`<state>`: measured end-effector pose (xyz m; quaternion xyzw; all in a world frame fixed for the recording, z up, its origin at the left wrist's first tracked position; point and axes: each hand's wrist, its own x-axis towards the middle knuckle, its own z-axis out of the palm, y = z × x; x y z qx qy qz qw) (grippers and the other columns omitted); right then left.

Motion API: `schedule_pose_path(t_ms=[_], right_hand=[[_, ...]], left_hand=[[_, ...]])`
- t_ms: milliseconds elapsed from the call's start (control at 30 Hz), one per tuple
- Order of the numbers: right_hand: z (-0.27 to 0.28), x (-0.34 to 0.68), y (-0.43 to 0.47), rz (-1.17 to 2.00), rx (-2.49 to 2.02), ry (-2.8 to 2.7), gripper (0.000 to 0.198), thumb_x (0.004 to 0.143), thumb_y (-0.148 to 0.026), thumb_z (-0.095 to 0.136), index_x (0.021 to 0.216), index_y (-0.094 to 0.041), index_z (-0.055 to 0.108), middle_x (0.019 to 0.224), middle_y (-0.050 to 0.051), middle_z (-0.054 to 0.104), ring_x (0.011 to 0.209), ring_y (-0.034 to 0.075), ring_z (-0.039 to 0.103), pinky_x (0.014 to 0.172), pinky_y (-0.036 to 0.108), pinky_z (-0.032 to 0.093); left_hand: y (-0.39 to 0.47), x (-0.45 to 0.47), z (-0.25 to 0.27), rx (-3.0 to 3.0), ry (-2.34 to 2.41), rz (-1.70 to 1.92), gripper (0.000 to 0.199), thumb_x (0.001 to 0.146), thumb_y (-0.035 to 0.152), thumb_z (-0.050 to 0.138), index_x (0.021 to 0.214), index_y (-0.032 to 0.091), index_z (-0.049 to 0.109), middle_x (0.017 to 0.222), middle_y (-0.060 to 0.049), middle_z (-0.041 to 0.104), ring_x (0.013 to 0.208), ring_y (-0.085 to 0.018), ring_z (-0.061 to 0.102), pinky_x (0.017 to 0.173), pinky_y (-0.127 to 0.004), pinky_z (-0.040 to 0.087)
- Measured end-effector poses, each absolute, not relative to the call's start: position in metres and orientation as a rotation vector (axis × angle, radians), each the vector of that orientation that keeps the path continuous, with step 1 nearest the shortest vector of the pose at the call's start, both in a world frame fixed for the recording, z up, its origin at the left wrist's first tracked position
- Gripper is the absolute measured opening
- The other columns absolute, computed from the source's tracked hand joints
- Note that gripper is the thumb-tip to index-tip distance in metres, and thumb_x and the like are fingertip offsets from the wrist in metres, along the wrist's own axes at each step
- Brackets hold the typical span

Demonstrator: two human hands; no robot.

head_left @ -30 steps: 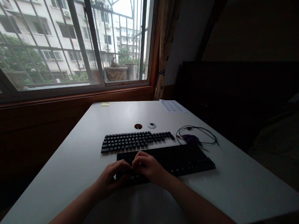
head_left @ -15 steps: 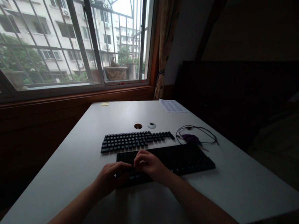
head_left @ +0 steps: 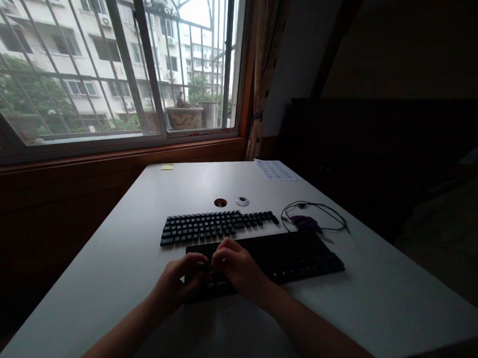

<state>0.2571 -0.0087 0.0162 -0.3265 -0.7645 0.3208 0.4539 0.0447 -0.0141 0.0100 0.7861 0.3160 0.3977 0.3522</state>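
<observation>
A black keyboard (head_left: 283, 251) lies on the white table, slightly askew, its upper rows looking bare of keycaps; a few caps show along its near edge. Over its left end, my left hand (head_left: 180, 278) has thumb and forefinger bent together around something small and dark. My right hand (head_left: 235, 262) is closed in a pinch just beside it, the two sets of fingertips almost touching. What the right fingers hold is hidden. Behind the keyboard, loose black keycaps (head_left: 201, 226) are laid out in rows like a keyboard's layout.
Right of the keycaps lie a coiled dark cable (head_left: 332, 211) and a purple cloth-like piece (head_left: 305, 222). Farther back are a round hole (head_left: 220, 202), a white ring cover (head_left: 242, 201), a yellow sticky note (head_left: 167, 166) and printed sheets (head_left: 276, 170). A barred window stands beyond the table.
Both hands have shifted slightly left over the keyboard. The left forefinger and thumb show a wider gap, with a small dark thing between them. The keyboard and the keycap rows stay put.
</observation>
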Motion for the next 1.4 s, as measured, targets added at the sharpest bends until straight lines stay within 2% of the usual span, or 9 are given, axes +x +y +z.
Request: schedule_pose_path(t_ms=[200,500,633,767,933,1200,1300,1400], right_hand=[[0.017,0.256,-0.011,0.672,-0.841,-1.894,0.015,0.091,-0.012,0.056,0.083,-0.023,0.063,0.087,-0.001,0.052,0.079,0.012,0.055,0.071,0.025,0.045],[0.018,0.256,-0.014,0.569,-0.835,-2.007,0.018,0.094,-0.015,0.049,0.086,-0.024,0.063,0.087,0.001,0.053,0.077,0.014,0.054,0.069,0.026,0.045],[0.019,0.256,-0.014,0.529,-0.852,-2.02,0.018,0.094,-0.015,0.049,0.086,-0.023,0.062,0.087,0.001,0.053,0.076,0.013,0.054,0.068,0.026,0.045],[0.018,0.254,-0.013,0.472,-0.832,-2.042,0.016,0.096,-0.017,0.049,0.089,-0.023,0.062,0.088,0.001,0.053,0.075,0.013,0.054,0.068,0.025,0.046],[0.017,0.253,-0.014,0.419,-0.869,-2.027,0.015,0.098,-0.022,0.049,0.091,-0.023,0.063,0.089,0.002,0.054,0.077,0.013,0.055,0.07,0.025,0.046],[0.017,0.255,-0.015,0.36,-0.902,-2.058,0.019,0.098,-0.018,0.046,0.091,-0.024,0.062,0.09,0.003,0.055,0.078,0.014,0.054,0.072,0.027,0.047],[0.016,0.255,-0.014,0.358,-0.905,-2.022,0.019,0.097,-0.017,0.046,0.089,-0.024,0.062,0.089,0.002,0.054,0.079,0.014,0.053,0.072,0.027,0.046],[0.014,0.254,-0.012,0.413,-0.896,-1.955,0.017,0.096,-0.016,0.048,0.09,-0.024,0.061,0.09,0.002,0.052,0.079,0.014,0.053,0.071,0.027,0.046]], left_hand=[[-0.016,0.046,0.018,1.909,0.827,0.931,0.015,0.093,0.024,0.054,0.105,0.016,0.059,0.087,-0.005,0.072,0.075,-0.016,0.07,0.065,-0.025,0.053],[-0.014,0.041,0.015,2.039,0.93,0.964,0.016,0.091,0.031,0.061,0.089,0.016,0.057,0.075,-0.002,0.066,0.065,-0.013,0.062,0.058,-0.022,0.046],[-0.016,0.042,0.013,1.978,0.901,0.989,0.014,0.093,0.029,0.058,0.099,0.017,0.055,0.083,-0.004,0.071,0.073,-0.016,0.068,0.063,-0.025,0.051],[-0.015,0.045,0.009,1.889,0.856,1.006,0.024,0.095,0.026,0.054,0.117,0.019,0.053,0.096,-0.007,0.073,0.084,-0.019,0.073,0.07,-0.029,0.057],[-0.013,0.047,0.007,1.834,0.868,1.004,0.018,0.093,0.024,0.056,0.109,0.017,0.057,0.091,-0.007,0.075,0.083,-0.02,0.074,0.07,-0.029,0.057],[-0.012,0.048,0.017,1.858,0.875,0.967,0.019,0.091,0.031,0.06,0.1,0.014,0.063,0.084,-0.007,0.072,0.076,-0.018,0.07,0.066,-0.027,0.056],[-0.008,0.043,0.015,1.893,0.861,0.96,0.023,0.091,0.031,0.061,0.106,0.015,0.066,0.091,-0.008,0.074,0.079,-0.019,0.07,0.069,-0.028,0.056],[-0.002,0.036,0.005,1.85,0.772,0.957,0.031,0.091,0.03,0.06,0.12,0.019,0.065,0.105,-0.01,0.074,0.092,-0.022,0.07,0.08,-0.033,0.057]])
